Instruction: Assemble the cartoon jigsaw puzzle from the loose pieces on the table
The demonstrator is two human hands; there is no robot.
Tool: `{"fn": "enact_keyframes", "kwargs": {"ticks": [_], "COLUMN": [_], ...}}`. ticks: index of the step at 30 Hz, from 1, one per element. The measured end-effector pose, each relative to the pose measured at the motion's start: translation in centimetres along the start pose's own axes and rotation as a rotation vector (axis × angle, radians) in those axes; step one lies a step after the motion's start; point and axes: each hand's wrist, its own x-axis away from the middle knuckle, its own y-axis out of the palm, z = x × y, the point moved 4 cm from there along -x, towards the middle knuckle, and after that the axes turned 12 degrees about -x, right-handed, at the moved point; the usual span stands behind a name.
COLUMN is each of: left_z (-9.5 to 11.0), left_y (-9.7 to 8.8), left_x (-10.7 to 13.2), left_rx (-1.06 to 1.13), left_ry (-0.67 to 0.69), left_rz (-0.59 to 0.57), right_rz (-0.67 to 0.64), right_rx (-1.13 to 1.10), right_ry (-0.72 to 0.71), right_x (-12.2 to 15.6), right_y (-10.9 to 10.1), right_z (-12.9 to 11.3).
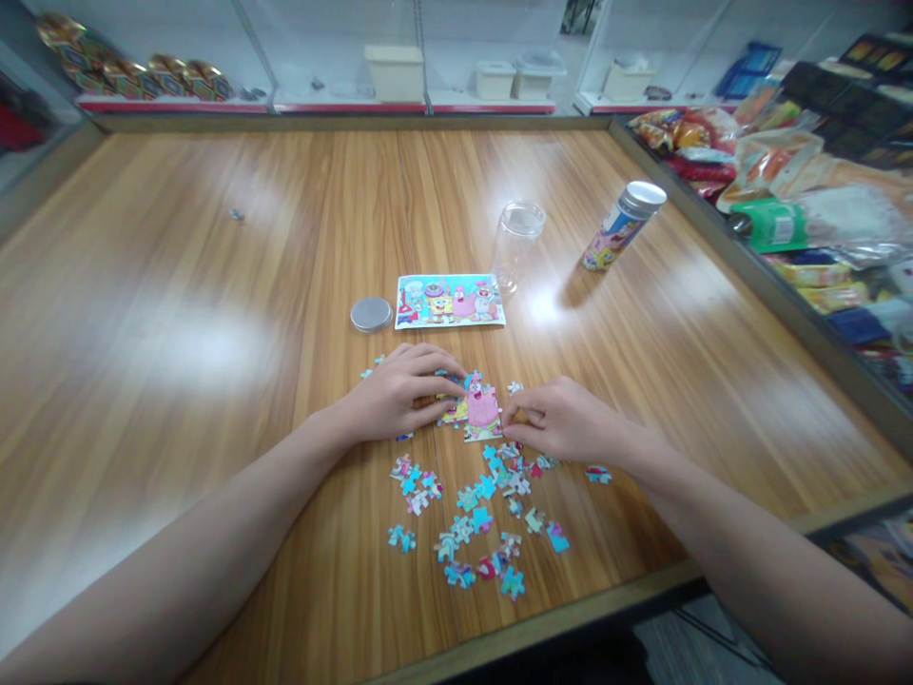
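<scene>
A small joined patch of jigsaw pieces [482, 411], pink and yellow, lies on the wooden table [214, 314]. My left hand [399, 392] rests flat on its left side, fingers stretched over the pieces. My right hand [563, 420] is at its right edge, fingertips pinched together on the patch's rim or a small piece. Several loose blue and pink puzzle pieces [477, 518] are scattered just in front of my hands. The cartoon reference picture [449, 301] lies beyond the patch.
A round metal lid [371, 314] sits left of the picture. A clear empty jar [517, 244] and a printed tube with a silver cap [623, 226] stand behind it. Packaged goods [799, 190] fill the right side. Glass cases line the back.
</scene>
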Motion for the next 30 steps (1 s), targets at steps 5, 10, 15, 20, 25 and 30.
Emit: {"fn": "enact_keyframes", "kwargs": {"ticks": [5, 10, 15, 20, 25, 30], "left_z": [0.0, 0.0, -0.1, -0.1, 0.0, 0.0], "left_y": [0.0, 0.0, 0.1, 0.1, -0.1, 0.0], "left_x": [0.0, 0.0, 0.1, 0.0, 0.0, 0.0], "left_rx": [0.004, 0.003, 0.006, 0.002, 0.0, 0.0], "left_ry": [0.004, 0.003, -0.001, 0.002, 0.008, 0.011], "left_rz": [0.001, -0.004, -0.019, -0.023, -0.019, -0.019], "right_rz": [-0.01, 0.1, 0.384, 0.467, 0.46, 0.435], "right_rx": [-0.021, -0.094, -0.252, -0.395, -0.438, -0.384], "right_ry": [0.016, 0.014, -0.02, -0.095, -0.128, -0.155], "right_x": [0.0, 0.0, -0.2, -0.5, -0.5, -0.4], "right_y": [-0.2, -0.7, -1.6, -1.5, -1.3, -1.2], "right_z": [0.0, 0.8, 2.1, 2.6, 2.8, 2.6]}}
